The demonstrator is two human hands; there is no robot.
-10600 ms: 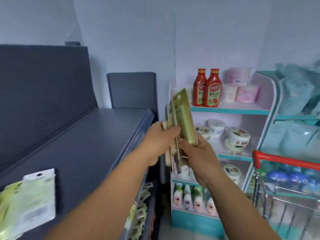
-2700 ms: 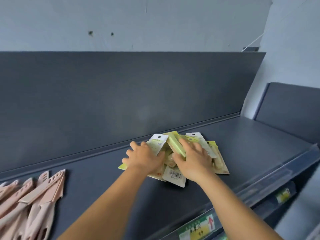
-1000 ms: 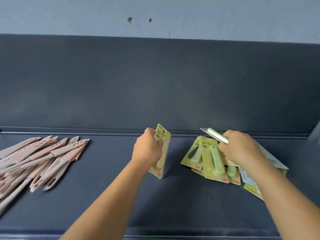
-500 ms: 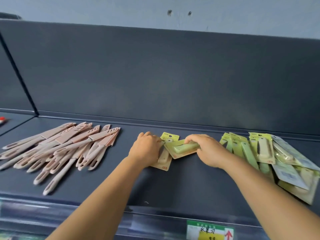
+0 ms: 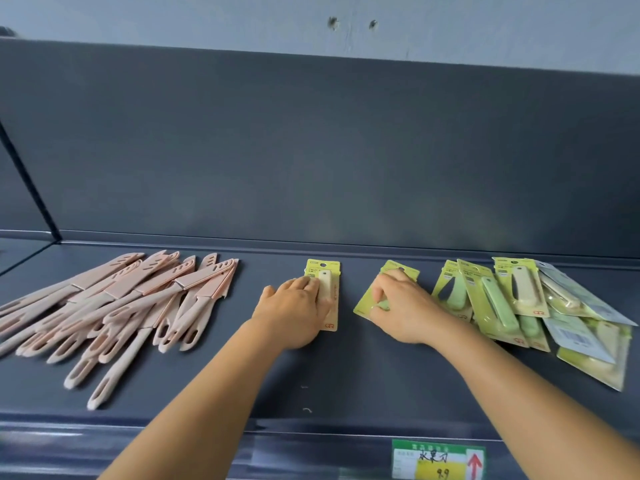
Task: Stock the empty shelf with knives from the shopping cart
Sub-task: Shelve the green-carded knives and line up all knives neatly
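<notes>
At frame centre, the left hand [image 5: 294, 311] presses flat, unclenched, on a beige carded knife [image 5: 325, 292]; the right hand [image 5: 403, 308] pinches a green carded knife [image 5: 388, 292] on the shelf [image 5: 346, 375].

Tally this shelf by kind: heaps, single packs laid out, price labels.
Heaps: 2, pink knives and carded packs
Single packs: 2, beige carded pack and green carded pack
Price labels: 1, price label
Total: 5

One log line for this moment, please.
stage: laying out carded knives | left hand: flat on beige-handled pack | right hand: on green-handled pack | shelf: pink knives left, pile right
</notes>
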